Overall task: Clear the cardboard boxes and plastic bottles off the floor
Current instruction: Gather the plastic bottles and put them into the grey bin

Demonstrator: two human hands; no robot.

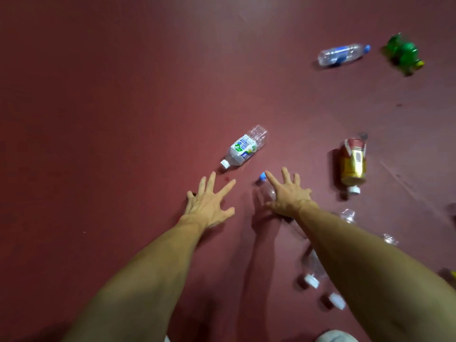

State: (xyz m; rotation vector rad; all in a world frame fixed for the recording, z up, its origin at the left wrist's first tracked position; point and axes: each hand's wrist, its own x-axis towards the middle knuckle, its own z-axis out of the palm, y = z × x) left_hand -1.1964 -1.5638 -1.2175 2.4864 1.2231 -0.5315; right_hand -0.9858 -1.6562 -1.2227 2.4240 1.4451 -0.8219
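Both arms reach out over the dark red floor. My left hand [209, 202] is spread open, empty, just below a clear bottle with a white and green label [243, 148] lying on its side. My right hand [288, 192] is also spread open, hovering over a clear bottle with a blue cap [265, 183] that is partly hidden under it. To the right lies a bottle with a yellow and red label [352, 162]. Farther off are a clear bottle with a blue label [341, 54] and a crushed green bottle [402, 54]. No cardboard box is in view.
Several more clear bottles with white caps [312, 280] lie under and beside my right forearm, partly hidden. A small red spot [226, 179] marks the floor between my hands. The left half of the floor [98, 119] is bare.
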